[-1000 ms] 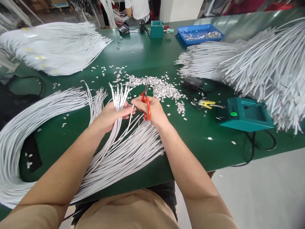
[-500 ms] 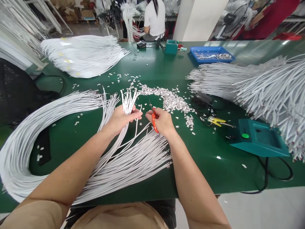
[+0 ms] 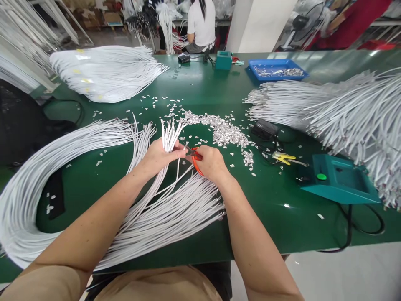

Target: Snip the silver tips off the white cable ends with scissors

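A small bunch of white cables (image 3: pixel 169 136) stands up out of my left hand (image 3: pixel 158 157), whose fingers are wrapped round it. My right hand (image 3: pixel 210 162) is closed on orange-handled scissors (image 3: pixel 197 164). Their dark blades point left and reach my left thumb and fingertips; whether a cable lies between the blades is too small to tell. Below both hands a thick spread of white cables (image 3: pixel 169 217) lies on the green table (image 3: pixel 260 225). A curved bundle (image 3: pixel 19 196) loops round at the left. Beyond my hands lies a heap of small silvery pieces (image 3: pixel 227 131).
Right: a teal device (image 3: pixel 341 179) with a green button, yellow-handled pliers (image 3: pixel 285 158), a black adapter (image 3: pixel 265 129) and cable piles (image 3: pixel 354 113). Back: a blue tray (image 3: pixel 277 70), a small teal box (image 3: pixel 223 61) and a cable bundle (image 3: pixel 103 73). A seated person (image 3: pixel 202 25) is beyond.
My right hand has turned the scissors and moved them left, so the blades now meet the fingertips of my left hand. The left hand keeps its hold on the bunch.
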A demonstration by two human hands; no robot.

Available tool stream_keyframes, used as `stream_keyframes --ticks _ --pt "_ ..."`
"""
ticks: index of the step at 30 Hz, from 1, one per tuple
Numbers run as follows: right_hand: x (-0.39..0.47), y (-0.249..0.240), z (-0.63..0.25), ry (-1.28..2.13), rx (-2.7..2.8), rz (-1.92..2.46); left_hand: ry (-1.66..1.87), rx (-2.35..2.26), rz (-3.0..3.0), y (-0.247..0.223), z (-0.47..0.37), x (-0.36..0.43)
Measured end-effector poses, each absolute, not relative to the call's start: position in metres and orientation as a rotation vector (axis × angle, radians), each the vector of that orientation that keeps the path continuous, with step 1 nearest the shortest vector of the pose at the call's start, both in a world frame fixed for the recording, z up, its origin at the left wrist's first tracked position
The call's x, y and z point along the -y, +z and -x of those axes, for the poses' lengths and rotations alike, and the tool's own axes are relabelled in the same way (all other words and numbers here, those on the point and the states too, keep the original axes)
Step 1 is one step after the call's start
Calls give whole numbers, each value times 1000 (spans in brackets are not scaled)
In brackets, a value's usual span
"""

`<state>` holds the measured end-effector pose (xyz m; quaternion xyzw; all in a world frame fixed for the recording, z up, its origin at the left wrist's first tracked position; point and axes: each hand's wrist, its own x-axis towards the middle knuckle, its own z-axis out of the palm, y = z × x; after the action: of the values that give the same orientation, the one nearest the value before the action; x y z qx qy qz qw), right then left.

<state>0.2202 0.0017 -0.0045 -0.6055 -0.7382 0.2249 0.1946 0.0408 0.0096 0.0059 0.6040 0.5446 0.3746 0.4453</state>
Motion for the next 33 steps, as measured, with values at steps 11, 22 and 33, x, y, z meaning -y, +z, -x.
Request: stream_keyframes --ticks 11,22,33 --pt "-1 -6 -217 525 2087 1750 981 -1292 -1348 8 -44 -7" --pt "-3 -8 -223 700 1929 1660 937 -1242 -1306 5 -38 -10" --pt "-2 -3 -208 1393 1021 1121 893 -1425 -1532 12 -50 -3"
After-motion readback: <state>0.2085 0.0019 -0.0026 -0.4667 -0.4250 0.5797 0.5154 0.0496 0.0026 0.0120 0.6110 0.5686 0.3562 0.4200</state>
